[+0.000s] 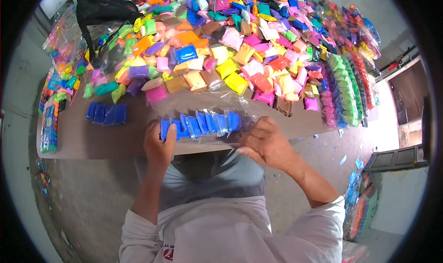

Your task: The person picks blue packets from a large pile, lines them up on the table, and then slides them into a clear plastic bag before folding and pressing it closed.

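A row of small blue packets (203, 124) lies inside a clear plastic bag (249, 107) at the table's front edge. My left hand (159, 141) is closed around the row's left end, thumb in front of the packets. At the other end, my right hand (266, 144) grips the bag with its fingers curled in. Part of the plastic is hidden by that hand. To the left, apart from both hands, several more blue packets (107, 114) lie side by side on the table (134, 145).
A large heap of coloured packets (221, 46) covers the table's far side. A black bag (106, 9) rests on it at left. Bagged packet rows (344, 90) stand at right, and another filled bag (49, 129) at left. Blue scraps (353, 189) litter the floor.
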